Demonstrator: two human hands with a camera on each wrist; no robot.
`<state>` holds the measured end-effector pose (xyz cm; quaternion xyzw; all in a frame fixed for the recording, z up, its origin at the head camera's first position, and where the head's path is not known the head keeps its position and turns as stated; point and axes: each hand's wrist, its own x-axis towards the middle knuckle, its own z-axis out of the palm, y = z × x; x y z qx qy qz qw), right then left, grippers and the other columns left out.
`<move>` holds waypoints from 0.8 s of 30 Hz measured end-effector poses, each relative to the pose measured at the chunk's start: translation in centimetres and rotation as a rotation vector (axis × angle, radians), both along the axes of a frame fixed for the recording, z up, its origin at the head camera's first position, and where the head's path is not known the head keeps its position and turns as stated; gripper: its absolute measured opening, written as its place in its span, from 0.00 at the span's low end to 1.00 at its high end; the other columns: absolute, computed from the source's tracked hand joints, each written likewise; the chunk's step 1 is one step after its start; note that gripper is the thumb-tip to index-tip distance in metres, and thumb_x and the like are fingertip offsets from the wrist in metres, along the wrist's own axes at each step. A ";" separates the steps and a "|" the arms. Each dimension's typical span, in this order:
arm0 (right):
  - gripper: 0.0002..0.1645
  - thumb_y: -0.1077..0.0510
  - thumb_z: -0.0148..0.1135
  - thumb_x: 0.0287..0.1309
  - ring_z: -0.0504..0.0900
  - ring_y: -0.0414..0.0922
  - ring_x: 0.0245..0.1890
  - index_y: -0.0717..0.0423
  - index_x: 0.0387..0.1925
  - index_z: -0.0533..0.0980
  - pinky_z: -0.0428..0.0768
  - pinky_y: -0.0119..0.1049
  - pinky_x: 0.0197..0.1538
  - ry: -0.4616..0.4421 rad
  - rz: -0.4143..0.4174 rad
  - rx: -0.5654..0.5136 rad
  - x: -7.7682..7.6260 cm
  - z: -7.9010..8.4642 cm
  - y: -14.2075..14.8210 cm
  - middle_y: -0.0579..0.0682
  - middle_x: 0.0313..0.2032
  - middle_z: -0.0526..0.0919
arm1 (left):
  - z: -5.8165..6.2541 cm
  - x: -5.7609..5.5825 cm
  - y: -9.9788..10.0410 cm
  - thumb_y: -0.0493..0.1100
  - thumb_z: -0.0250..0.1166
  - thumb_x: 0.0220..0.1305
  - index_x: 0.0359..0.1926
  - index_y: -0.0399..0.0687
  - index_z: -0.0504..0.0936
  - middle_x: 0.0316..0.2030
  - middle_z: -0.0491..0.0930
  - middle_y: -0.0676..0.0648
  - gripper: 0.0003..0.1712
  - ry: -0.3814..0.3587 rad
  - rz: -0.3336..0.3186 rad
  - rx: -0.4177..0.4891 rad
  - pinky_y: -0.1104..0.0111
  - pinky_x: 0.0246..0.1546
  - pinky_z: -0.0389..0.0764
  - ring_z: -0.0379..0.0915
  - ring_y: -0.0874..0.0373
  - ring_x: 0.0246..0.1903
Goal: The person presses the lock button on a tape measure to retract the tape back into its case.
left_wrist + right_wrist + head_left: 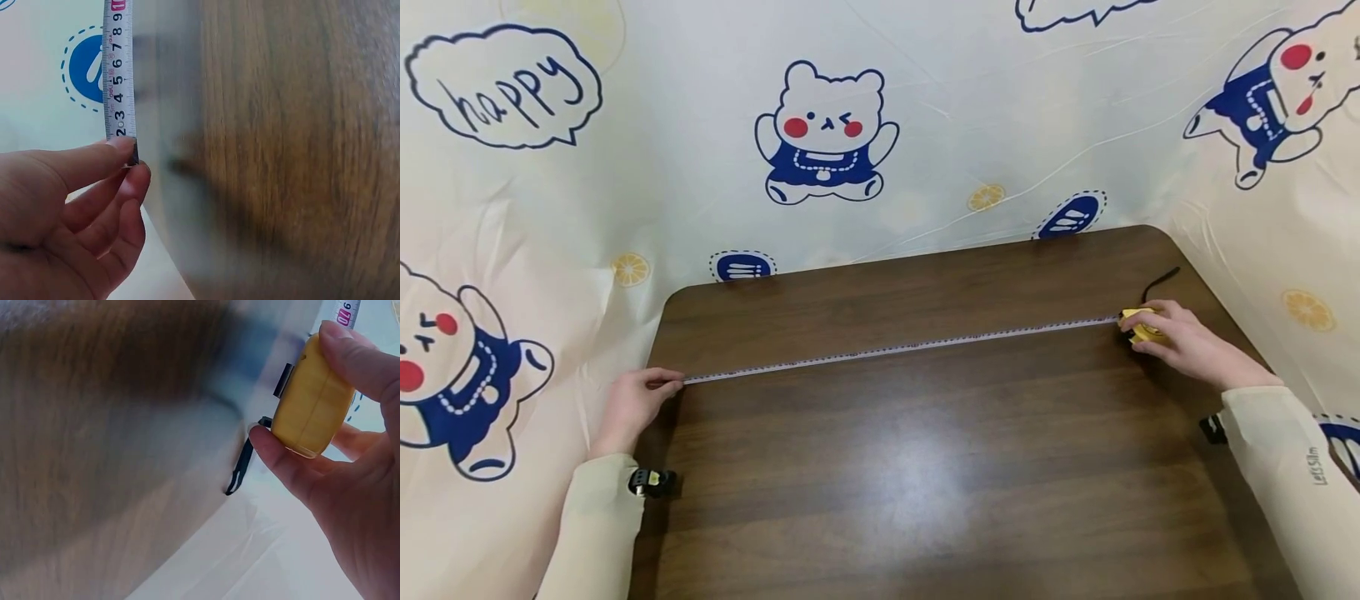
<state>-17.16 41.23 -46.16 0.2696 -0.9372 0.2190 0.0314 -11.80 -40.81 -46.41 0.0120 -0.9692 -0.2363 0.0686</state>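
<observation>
At frame left my left hand (634, 404) pinches the end of the white tape (880, 352), which crosses mid-frame over the surface (850, 483) to the yellow case (311, 403) my right hand (1198, 343) curls round at right.

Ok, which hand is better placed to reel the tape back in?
Probably the right hand: it holds the yellow case, while the left hand only pinches the tape at its free end.

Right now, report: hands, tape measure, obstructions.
Left hand pinches tape tip. Right hand grips yellow case. Blade stretched straight between hands. No obstruction visible along it.
</observation>
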 end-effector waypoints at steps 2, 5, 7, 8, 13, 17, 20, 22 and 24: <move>0.23 0.73 0.75 0.52 0.71 0.72 0.51 0.56 0.49 0.80 0.70 0.69 0.48 -0.010 0.001 0.006 0.0 0.4 0.0 0.74 0.54 0.72 | 0.1 0.2 -0.1 0.34 0.71 0.66 0.40 0.35 0.91 0.38 0.89 0.34 0.06 -0.001 0.004 -0.003 0.75 0.32 0.70 0.82 0.43 0.38; 0.21 0.72 0.74 0.54 0.72 0.71 0.51 0.57 0.50 0.81 0.70 0.67 0.48 -0.022 0.013 0.005 0.1 0.7 -0.1 0.73 0.53 0.73 | 0.3 0.3 -0.3 0.36 0.71 0.67 0.41 0.36 0.91 0.39 0.89 0.36 0.07 0.008 0.014 -0.016 0.74 0.34 0.71 0.83 0.43 0.41; 0.20 0.72 0.73 0.55 0.72 0.71 0.51 0.57 0.49 0.81 0.69 0.68 0.48 -0.026 0.019 0.003 0.2 0.9 -0.1 0.73 0.53 0.73 | 0.5 0.3 -0.5 0.38 0.71 0.68 0.41 0.38 0.92 0.39 0.90 0.37 0.07 0.011 0.027 -0.021 0.74 0.34 0.70 0.83 0.51 0.38; 0.20 0.72 0.73 0.55 0.72 0.72 0.52 0.57 0.49 0.81 0.69 0.68 0.48 -0.030 0.021 0.001 0.3 1.0 -0.1 0.74 0.53 0.73 | 0.6 0.4 -0.6 0.39 0.71 0.68 0.41 0.39 0.92 0.39 0.90 0.37 0.08 0.013 0.034 -0.022 0.74 0.34 0.70 0.81 0.58 0.37; 0.21 0.74 0.74 0.52 0.70 0.75 0.54 0.55 0.45 0.80 0.67 0.73 0.50 -0.021 0.009 0.001 0.6 1.0 0.0 0.76 0.53 0.73 | 0.6 0.3 -0.9 0.39 0.73 0.67 0.39 0.40 0.93 0.38 0.90 0.39 0.07 0.025 0.006 -0.017 0.77 0.34 0.70 0.73 0.78 0.34; 0.21 0.75 0.74 0.50 0.70 0.76 0.54 0.55 0.43 0.79 0.68 0.73 0.50 -0.018 0.007 0.017 0.5 1.0 0.1 0.77 0.54 0.73 | 0.3 0.4 -1.2 0.39 0.75 0.64 0.38 0.40 0.93 0.38 0.90 0.39 0.06 0.013 -0.021 -0.018 0.80 0.36 0.70 0.80 0.69 0.36; 0.20 0.74 0.73 0.52 0.70 0.76 0.55 0.55 0.43 0.79 0.69 0.74 0.50 -0.043 0.003 0.025 0.5 1.1 0.2 0.77 0.55 0.72 | 0.0 0.5 -1.4 0.40 0.75 0.65 0.39 0.41 0.93 0.39 0.90 0.39 0.07 -0.014 -0.019 -0.019 0.80 0.36 0.70 0.83 0.58 0.39; 0.19 0.74 0.72 0.54 0.70 0.77 0.56 0.55 0.43 0.80 0.69 0.74 0.50 -0.061 -0.001 0.028 0.6 1.2 0.2 0.78 0.55 0.71 | -0.1 0.5 -1.5 0.41 0.74 0.65 0.39 0.42 0.93 0.40 0.90 0.39 0.07 -0.023 -0.019 -0.022 0.80 0.36 0.71 0.83 0.56 0.40; 0.18 0.74 0.72 0.54 0.70 0.76 0.56 0.55 0.43 0.80 0.70 0.74 0.50 -0.072 -0.005 0.027 0.7 1.2 0.3 0.78 0.56 0.71 | -0.1 0.5 -1.6 0.42 0.74 0.66 0.40 0.42 0.93 0.40 0.90 0.39 0.07 -0.024 -0.024 -0.021 0.79 0.37 0.71 0.82 0.61 0.39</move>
